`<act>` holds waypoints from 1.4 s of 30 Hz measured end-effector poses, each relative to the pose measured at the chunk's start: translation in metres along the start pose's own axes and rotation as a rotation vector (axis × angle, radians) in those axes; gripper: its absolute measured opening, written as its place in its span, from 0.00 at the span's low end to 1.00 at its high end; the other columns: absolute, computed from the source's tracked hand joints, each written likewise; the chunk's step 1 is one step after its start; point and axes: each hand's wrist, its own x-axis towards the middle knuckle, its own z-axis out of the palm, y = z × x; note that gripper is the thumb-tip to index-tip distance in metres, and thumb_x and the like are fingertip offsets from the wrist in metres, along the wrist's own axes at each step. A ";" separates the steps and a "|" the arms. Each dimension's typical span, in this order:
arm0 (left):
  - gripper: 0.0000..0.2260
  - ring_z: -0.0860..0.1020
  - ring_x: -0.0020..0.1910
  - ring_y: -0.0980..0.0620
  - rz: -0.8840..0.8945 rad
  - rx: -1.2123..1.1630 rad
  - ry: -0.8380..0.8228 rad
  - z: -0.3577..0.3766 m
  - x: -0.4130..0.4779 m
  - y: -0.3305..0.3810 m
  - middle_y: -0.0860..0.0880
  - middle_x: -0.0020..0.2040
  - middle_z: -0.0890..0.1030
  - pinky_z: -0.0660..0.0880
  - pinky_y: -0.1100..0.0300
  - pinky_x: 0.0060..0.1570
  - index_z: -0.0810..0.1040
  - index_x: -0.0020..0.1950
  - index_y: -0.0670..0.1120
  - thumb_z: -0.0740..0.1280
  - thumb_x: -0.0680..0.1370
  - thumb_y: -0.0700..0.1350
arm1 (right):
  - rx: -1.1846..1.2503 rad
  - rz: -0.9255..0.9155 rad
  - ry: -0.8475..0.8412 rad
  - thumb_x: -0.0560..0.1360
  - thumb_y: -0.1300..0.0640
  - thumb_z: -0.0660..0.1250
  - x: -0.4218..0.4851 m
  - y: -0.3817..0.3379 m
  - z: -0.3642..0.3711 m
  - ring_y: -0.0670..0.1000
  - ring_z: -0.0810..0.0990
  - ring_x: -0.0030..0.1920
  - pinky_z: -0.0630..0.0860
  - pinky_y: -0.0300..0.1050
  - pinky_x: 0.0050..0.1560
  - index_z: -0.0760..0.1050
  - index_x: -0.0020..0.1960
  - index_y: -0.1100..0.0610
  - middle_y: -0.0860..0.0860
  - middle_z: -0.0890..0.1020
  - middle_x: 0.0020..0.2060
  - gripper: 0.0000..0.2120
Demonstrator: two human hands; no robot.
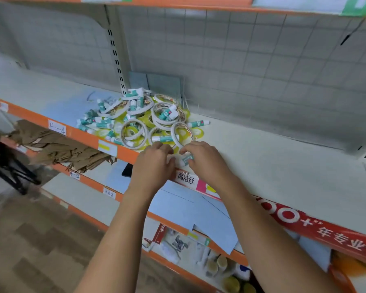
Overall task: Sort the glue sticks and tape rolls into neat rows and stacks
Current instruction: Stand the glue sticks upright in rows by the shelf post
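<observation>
White 高洁丝 label [185, 179] sits below right hand [205, 160] pinching glue stick [186, 160].

Even soft light, slight motion blur, wide-angle edge bending.

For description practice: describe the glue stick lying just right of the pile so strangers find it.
On the pale, orange-edged shelf sits a heap of tape rolls and glue sticks. At its right side one glue stick lies out on bare shelf, not buried among rolls.
</observation>
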 end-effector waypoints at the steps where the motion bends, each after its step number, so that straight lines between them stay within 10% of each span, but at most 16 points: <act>1: 0.11 0.76 0.52 0.44 0.018 0.004 0.026 0.000 0.006 -0.003 0.47 0.54 0.78 0.73 0.52 0.48 0.79 0.58 0.45 0.65 0.78 0.47 | -0.020 0.003 -0.030 0.75 0.62 0.67 0.004 -0.001 0.003 0.53 0.74 0.60 0.70 0.52 0.58 0.77 0.60 0.48 0.46 0.79 0.58 0.16; 23: 0.14 0.76 0.52 0.42 0.013 0.100 0.025 0.006 0.065 -0.003 0.45 0.53 0.76 0.74 0.52 0.43 0.78 0.58 0.45 0.68 0.73 0.45 | 0.064 0.126 0.135 0.75 0.56 0.61 0.003 0.010 -0.008 0.55 0.76 0.52 0.75 0.54 0.52 0.73 0.59 0.51 0.48 0.75 0.53 0.13; 42: 0.10 0.76 0.45 0.52 0.494 -0.200 -0.195 0.071 -0.024 0.256 0.55 0.48 0.76 0.69 0.60 0.36 0.77 0.56 0.54 0.65 0.75 0.48 | -0.005 0.483 0.285 0.76 0.56 0.62 -0.224 0.166 -0.116 0.49 0.72 0.53 0.73 0.50 0.53 0.73 0.60 0.49 0.45 0.74 0.54 0.13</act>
